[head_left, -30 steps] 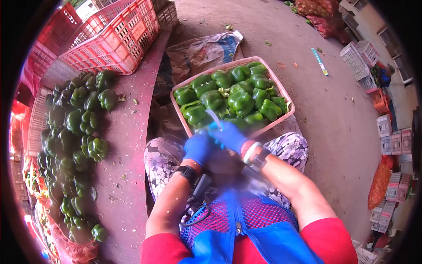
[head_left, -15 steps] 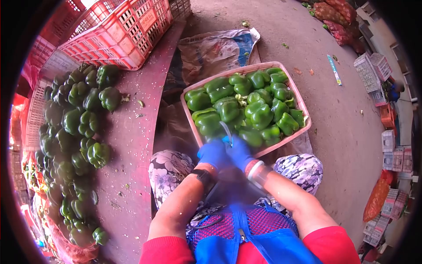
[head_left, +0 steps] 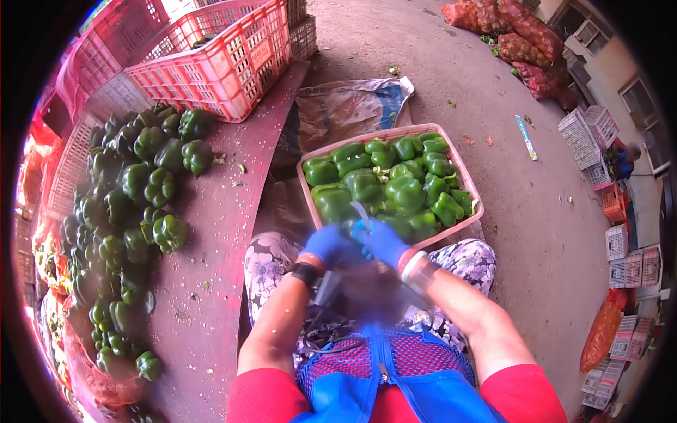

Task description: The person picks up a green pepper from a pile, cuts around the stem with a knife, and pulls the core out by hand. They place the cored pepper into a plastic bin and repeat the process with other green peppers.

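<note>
My right hand (head_left: 384, 243), in a blue glove, is closed on a small curved-blade knife (head_left: 360, 211) whose blade points up and away from me. My left hand (head_left: 330, 245), also blue-gloved, is curled close beside it. A blurred smear hides its fingertips, and I cannot make out what is in them. Both hands are over the near edge of a shallow pink crate (head_left: 467, 185). Green bell peppers (head_left: 405, 194) fill the crate in rows, stems mostly hidden. The crate stands on the ground just beyond my knees.
A heap of green bell peppers (head_left: 134, 183) lies on a reddish board (head_left: 204, 282) at my left. Behind it stands a large pink slatted crate (head_left: 233, 70). A crumpled sack (head_left: 338, 113) lies beyond the pepper crate. Filled net sacks (head_left: 532, 39) and stacked crates (head_left: 582, 137) line the right.
The view has tilted up a little, showing more of the far ground. My hands have drawn slightly apart, and the knife remains in my right hand.
</note>
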### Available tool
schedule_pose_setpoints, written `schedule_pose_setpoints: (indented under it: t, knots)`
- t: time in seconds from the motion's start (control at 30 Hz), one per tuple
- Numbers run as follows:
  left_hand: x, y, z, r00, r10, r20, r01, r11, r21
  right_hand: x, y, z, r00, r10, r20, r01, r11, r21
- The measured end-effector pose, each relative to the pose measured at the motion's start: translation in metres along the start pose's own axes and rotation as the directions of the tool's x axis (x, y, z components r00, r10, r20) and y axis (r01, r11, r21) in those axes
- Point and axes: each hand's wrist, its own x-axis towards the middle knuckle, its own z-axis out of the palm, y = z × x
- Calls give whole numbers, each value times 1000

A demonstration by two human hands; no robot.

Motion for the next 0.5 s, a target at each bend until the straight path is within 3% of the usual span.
schedule_pose_setpoints:
  t: [0.03, 0.07, 0.1, 0.2, 0.23, 0.27, 0.3, 0.37, 0.43, 0.47, 0.5]
  knots:
    - [-13, 5, -8, 998, -64, 25, 69, 938, -338, -16, -20, -12, 989, 105, 102, -113, 990, 81]
    - [-26, 11, -16, 990, -129, 49, 130, 762, -635, -30, -33, -22, 987, 85, 137, -109, 978, 178]
    - [-46, 64, -51, 917, -292, 273, 373, 378, -848, -37, -37, -33, 988, 67, 140, -95, 975, 200]
    - [-72, 83, -54, 978, -164, 130, 139, 43, -989, -66, -71, -48, 993, -35, 111, 8, 971, 238]
    - [-85, 111, -64, 969, -104, 223, 188, -270, -944, -82, -88, -49, 989, -84, 122, 55, 973, 223]
    - [-94, 128, -65, 974, -99, 205, 172, -268, -948, -94, -95, -49, 983, -126, 131, 96, 973, 210]
    - [-100, 143, -62, 978, -95, 188, 157, -270, -950, -99, -96, -45, 933, -351, 74, 348, 936, 46]
    - [-106, 157, -53, 985, -36, 167, 151, -282, -948, -105, -101, -30, 669, -738, 90, 724, 620, -301]
    - [-112, 164, -46, 985, 70, 158, 172, -296, -940, -119, -115, -21, 726, -653, 214, 679, 634, -369]
    - [-108, 142, -31, 973, 215, 82, 172, -446, -878, -125, -122, -14, 753, -610, 247, 652, 644, -400]
    - [-111, 142, -29, 985, 170, 10, 32, -129, -991, -128, -127, -8, 777, -566, 277, 627, 648, -432]
